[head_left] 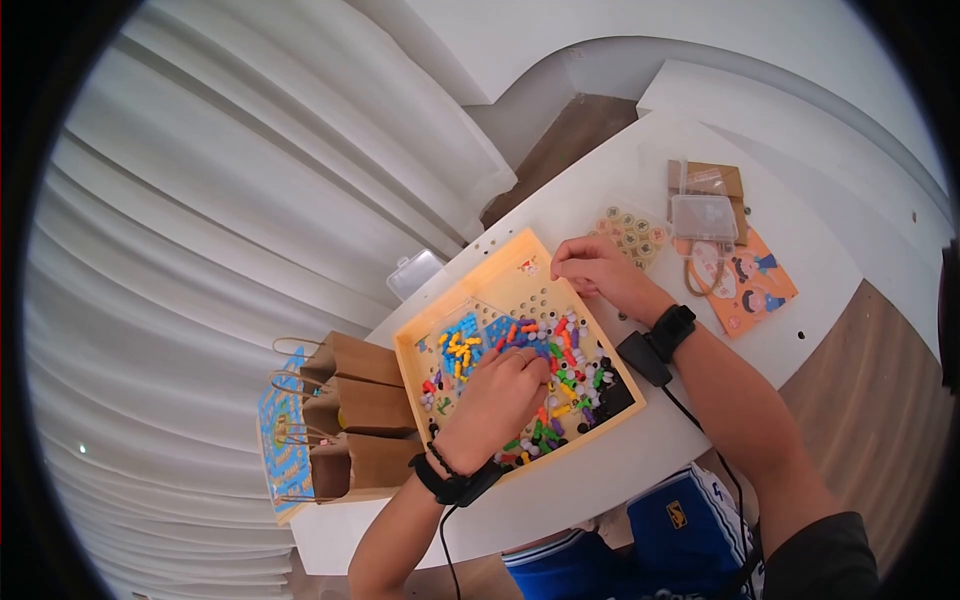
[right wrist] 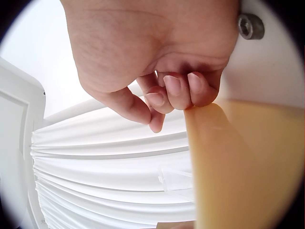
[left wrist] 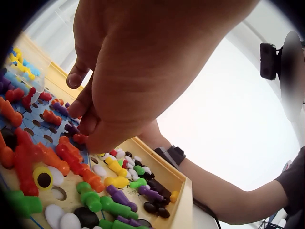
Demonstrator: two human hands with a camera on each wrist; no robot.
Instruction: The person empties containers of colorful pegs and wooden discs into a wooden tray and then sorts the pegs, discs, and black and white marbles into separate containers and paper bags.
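My left hand [head_left: 497, 400] reaches down into a shallow wooden game tray [head_left: 520, 460]. In the left wrist view its thumb and fingertips come together at a red peg-shaped game piece [left wrist: 80, 139], which they pinch low over the blue-patterned board [left wrist: 43, 129]. Around it lie mixed orange, green, purple and yellow pegs with black and white round pieces [left wrist: 70, 221]. My right hand [head_left: 603, 272] rests at the tray's far right rim [right wrist: 192, 143], its fingers loosely bent with nothing visible in them. Inside the tray, a clear box [head_left: 462, 345] holds yellow and blue pegs.
Brown paper bags [head_left: 365, 405] stand against the tray's left side. To the right lie wooden discs [head_left: 630, 235] in clear packaging, a clear plastic case [head_left: 704, 218] and an orange printed booklet [head_left: 755, 290]. A clear lid [head_left: 415, 273] sits by the table's far edge.
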